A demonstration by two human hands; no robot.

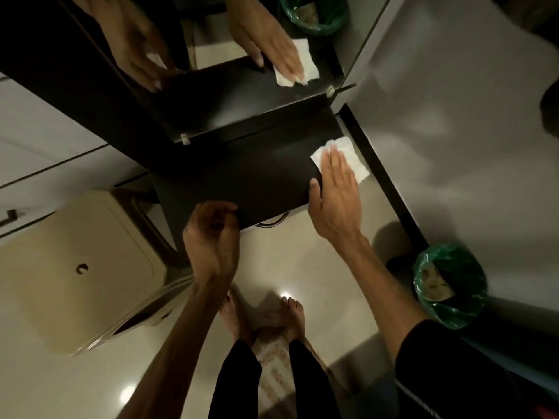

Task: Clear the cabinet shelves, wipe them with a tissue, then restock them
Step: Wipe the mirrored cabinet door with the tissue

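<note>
Your right hand lies flat, fingers straight, pressing the tissue onto the dark shelf near its right edge. Your left hand curls over the shelf's front edge, steadying it. The tissue looks thin, soft and likely to bunch or tear, so keep the whole palm spread over its middle and press lightly.
</note>
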